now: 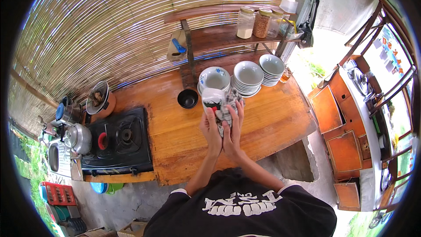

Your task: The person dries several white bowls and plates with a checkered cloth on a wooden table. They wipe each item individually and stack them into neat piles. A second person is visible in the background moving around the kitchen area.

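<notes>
Both hands are raised over the wooden countertop, gripping a crumpled white packet [213, 98] with dark green and red print. It looks like plastic, and its contents cannot be made out. My left hand [211, 131] holds its left side, thumb upward. On the right side, my right hand [234, 128] presses a greyish, patterned part against it. Just beyond the packet stands a stack of white bowls [214, 76], the top one with blue flowers. A small black bowl [187, 99] rests to the left of the packet.
More white bowls [249, 72] are stacked right of centre. A black gas stove [120, 138] with a metal kettle [78, 139] occupies the left. Glass jars [262, 23] line the wooden shelf [213, 37]. An orange cabinet [343, 151] stands at right.
</notes>
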Demonstrator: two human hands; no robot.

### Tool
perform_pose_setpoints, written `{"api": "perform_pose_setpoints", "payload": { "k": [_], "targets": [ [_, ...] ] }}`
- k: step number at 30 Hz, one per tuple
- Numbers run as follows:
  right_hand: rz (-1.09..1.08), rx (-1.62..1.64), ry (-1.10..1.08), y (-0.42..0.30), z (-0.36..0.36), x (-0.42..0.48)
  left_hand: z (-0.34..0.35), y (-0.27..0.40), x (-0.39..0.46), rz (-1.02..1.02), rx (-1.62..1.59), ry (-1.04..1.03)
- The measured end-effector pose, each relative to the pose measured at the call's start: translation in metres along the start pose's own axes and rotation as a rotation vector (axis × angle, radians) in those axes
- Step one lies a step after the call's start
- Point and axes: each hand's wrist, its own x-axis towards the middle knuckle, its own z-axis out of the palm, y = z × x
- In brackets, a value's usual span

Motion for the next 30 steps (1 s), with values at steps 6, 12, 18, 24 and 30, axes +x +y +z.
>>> {"api": "perform_pose_setpoints", "payload": {
  "k": [6, 12, 18, 24, 30],
  "targets": [
    [-0.113, 0.254, -0.408, 0.019, -0.009, 0.055, -0.027, -0.003, -0.014, -0.030, 0.204, -0.076],
    [0.700, 0.776, -0.656, 0.068, -0.014, 0.081, -0.048, 0.015, -0.003, -0.202, 0.039, -0.146],
    [0.914, 0.989, -0.270, 0.061, -0.014, 0.059, -0.071, -0.008, 0.017, -0.265, -0.278, 0.079],
    [0.670, 0.728, 0.003, 0.033, -0.024, 0.059, -0.082, -0.035, 0.019, -0.124, 0.031, -0.037],
    [0.008, 0.116, -0.065, 0.025, -0.042, 0.055, -0.046, 0.016, -0.002, -0.676, -0.135, -0.128]
  ]
}}
